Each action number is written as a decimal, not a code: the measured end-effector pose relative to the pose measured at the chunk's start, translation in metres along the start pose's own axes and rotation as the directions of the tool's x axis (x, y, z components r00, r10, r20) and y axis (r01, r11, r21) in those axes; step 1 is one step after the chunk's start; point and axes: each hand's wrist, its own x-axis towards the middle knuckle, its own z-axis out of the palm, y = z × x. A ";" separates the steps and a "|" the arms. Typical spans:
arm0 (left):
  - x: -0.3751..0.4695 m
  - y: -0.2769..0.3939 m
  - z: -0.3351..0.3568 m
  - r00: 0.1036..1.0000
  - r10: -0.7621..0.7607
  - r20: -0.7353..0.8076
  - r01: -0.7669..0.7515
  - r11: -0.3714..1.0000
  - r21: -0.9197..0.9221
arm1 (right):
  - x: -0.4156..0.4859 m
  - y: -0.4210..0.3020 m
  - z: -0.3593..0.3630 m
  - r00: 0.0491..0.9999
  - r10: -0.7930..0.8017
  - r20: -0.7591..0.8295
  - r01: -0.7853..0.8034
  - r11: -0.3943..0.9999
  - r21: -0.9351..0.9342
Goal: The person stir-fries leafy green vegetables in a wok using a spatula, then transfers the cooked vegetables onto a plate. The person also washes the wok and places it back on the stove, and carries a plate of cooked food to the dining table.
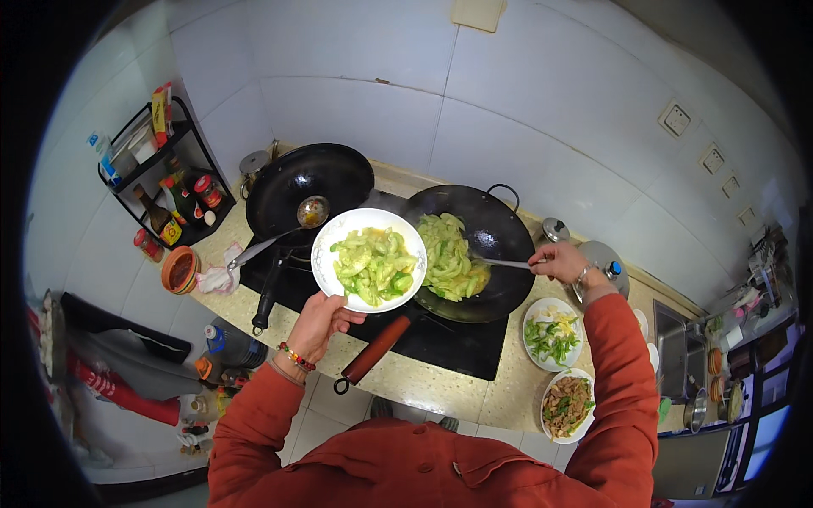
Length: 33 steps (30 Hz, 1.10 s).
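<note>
My left hand (324, 324) grips the near rim of a white plate (322, 273), held up over the cooktop. Cooked slices of a pale green vegetable (375, 263) lie heaped on it. To its right is a black wok (498, 228) with more of the same green slices (444, 254) in its left half. My right hand (559, 261) holds the handle of a metal utensil (505, 262), whose head is hidden among the slices. The wok's reddish-brown handle (378, 352) points toward me.
A second black pan (305, 171) and a metal ladle (273, 241) are at the left. Seasoning bottles fill a black rack (171, 143). On the right stand a plate of chopped green and white vegetables (551, 336), a plate of meat (567, 406) and a sink (673, 336).
</note>
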 end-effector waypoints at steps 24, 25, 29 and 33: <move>0.020 0.010 0.042 0.991 -0.134 0.018 0.129 0.977 0.168 | -0.091 -0.055 0.043 0.928 0.058 -0.369 0.052 0.958 0.281; 0.024 0.010 0.044 0.991 -0.131 0.020 0.126 0.976 0.178 | -0.097 -0.060 0.036 0.926 0.050 -0.375 0.056 0.962 0.266; 0.041 0.005 0.054 0.988 -0.152 0.019 0.146 0.970 0.193 | -0.120 -0.081 0.017 0.921 -0.015 -0.390 0.101 0.974 0.202; 0.057 -0.001 0.066 0.989 -0.131 0.069 0.119 0.982 0.147 | -0.142 -0.100 0.022 0.925 -0.112 -0.363 0.148 0.986 0.072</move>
